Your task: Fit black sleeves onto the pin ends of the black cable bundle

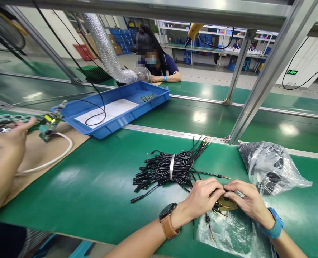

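Observation:
My left hand [205, 195], with a watch on its wrist, and my right hand [247, 197], with a blue band, meet over a clear plastic bag [226, 234] at the lower right. The fingers of both are pinched together at a small dark part, too small to make out. Just below them show a small brownish piece [231, 204] and short black cables with red and yellow wire ends [208, 219]. A bundle of black cables [184, 165], tied with a white band, lies beyond my left hand.
Right of the bundle lies a plastic bag with black parts [273, 166]. A blue tray [113, 125] holds white paper. At the left, a co-worker's hand [10, 138] is near a green board. Another person [156, 59] sits across. A metal post [271, 75] rises behind.

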Demonstrator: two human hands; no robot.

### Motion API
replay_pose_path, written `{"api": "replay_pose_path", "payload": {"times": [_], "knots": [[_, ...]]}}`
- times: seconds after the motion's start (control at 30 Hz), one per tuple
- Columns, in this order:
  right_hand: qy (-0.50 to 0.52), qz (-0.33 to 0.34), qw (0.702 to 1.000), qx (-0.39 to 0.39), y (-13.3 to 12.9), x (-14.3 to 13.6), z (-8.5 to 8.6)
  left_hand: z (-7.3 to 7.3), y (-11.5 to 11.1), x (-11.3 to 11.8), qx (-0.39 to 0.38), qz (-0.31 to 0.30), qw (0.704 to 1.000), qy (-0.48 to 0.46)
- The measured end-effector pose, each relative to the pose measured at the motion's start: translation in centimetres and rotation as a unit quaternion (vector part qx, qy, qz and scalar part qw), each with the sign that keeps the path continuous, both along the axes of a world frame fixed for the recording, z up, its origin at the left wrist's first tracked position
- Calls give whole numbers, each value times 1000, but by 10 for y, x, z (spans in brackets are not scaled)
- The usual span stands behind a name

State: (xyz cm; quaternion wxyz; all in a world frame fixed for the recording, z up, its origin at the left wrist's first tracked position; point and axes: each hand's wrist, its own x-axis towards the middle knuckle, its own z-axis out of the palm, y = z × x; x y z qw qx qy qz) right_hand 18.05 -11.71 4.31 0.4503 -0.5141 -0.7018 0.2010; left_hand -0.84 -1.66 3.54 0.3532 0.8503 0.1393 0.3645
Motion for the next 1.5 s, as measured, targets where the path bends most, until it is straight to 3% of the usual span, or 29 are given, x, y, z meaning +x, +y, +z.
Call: {"api": "replay_pose_path", "payload": {"times": [0.13, 0.33, 0.43, 0.53, 0.67, 0.93, 1.1, 1.3, 1.5], "knots": [[-1, 5, 999, 37, 1, 0, -4, -3, 2, 0, -24, -5, 1000, 12], [-4, -7, 1000, 16, 1, -2, -7, -3, 3, -1, -88, -5, 996, 6], [-24, -38, 999, 13, 1, -2, -5, 0, 8, -3, -125, -37, 991, 37], [-37, -68, 997, -12, 0, -1, -5, 3, 15, -6, -90, -60, 992, 71], [-35, -88, 995, -44, -1, -2, -10, -1, 20, -6, -25, -13, 998, 63], [-21, -44, 998, -39, 1, -17, -13, -16, 13, -2, 53, 5, 998, 27], [-61, -30, 998, 5, 6, -25, -14, -18, 18, -4, 80, 9, 993, 83], [-66, -49, 996, -26, 7, -20, -13, -7, 28, -7, 35, -41, 992, 118], [-47, -59, 996, -44, 5, -15, -11, -8, 26, -4, 4, -19, 995, 93]]}}
